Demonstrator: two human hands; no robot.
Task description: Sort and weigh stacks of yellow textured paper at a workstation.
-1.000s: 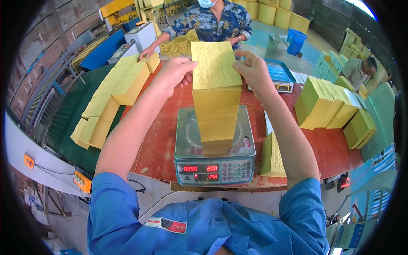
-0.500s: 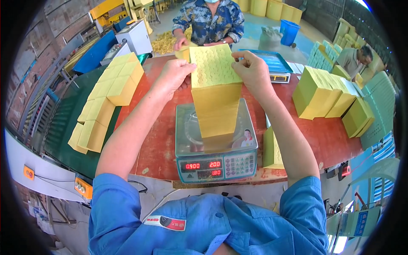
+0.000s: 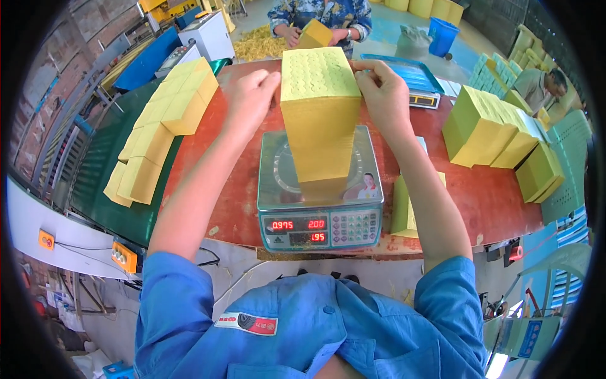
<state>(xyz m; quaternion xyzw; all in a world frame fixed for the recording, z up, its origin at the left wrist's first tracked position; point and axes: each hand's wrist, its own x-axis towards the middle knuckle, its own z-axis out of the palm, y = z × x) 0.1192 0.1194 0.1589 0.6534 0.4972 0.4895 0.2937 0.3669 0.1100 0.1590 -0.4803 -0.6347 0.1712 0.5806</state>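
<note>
A tall block of stacked yellow paper sheets [image 3: 320, 136], its top face marked with rows of wavy round patterns, stands upright on the steel pan of a digital weighing scale [image 3: 271, 170]. My left hand [image 3: 252, 101] is just off the block's upper left edge, fingers curled in with nothing visible in them. On the other side, my right hand [image 3: 386, 95] is closed beside the upper right edge, its fingertips close to the paper; whether they touch it I cannot tell. The scale's red digits are lit.
More yellow paper blocks stand in rows on the green belt [image 3: 88, 215] at left and on the red table [image 3: 202, 189] at right. One block [image 3: 404, 208] is by my right forearm. Across the table a person [image 3: 322, 16] holds a yellow block [image 3: 314, 35] near a blue-topped scale [image 3: 404, 72].
Both hands have come away from the top of the block, the left one moving outward. The scale's reading has risen. The person opposite now holds a yellow block up.
</note>
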